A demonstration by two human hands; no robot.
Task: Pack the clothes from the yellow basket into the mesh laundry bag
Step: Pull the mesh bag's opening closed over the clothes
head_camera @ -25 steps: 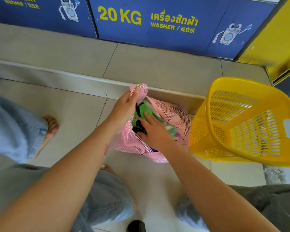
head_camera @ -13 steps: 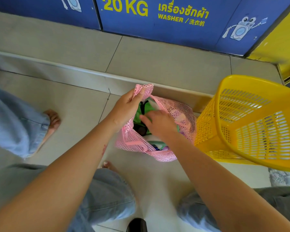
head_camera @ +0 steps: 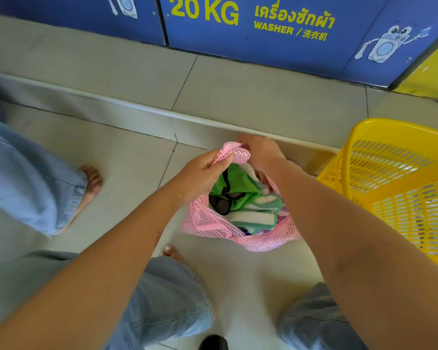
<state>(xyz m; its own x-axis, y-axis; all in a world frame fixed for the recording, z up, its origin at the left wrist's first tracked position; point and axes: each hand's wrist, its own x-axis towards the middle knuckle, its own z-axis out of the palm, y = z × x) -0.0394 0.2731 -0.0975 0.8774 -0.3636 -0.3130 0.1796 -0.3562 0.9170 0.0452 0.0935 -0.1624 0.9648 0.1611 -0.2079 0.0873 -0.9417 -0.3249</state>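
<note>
A pink mesh laundry bag [head_camera: 213,227] stands on the tiled floor in front of me, its mouth open. Green, white-striped and black clothes [head_camera: 245,200] fill it. My left hand [head_camera: 200,173] pinches the bag's top rim at the far left corner. My right hand [head_camera: 261,152] grips the same rim at the far side, just beside the left hand. The yellow basket [head_camera: 400,137] lies tilted to the right of the bag; its visible inside holds no clothes.
A raised tiled step [head_camera: 137,109] runs across behind the bag, with blue washer panels [head_camera: 263,46] above it. Another person's jeans leg and bare foot [head_camera: 89,183] stand at the left. My own knees and toes [head_camera: 171,250] are close below the bag.
My right hand has come out of the bag's clothes and moved up to the far rim next to my left hand. The view has shifted closer.
</note>
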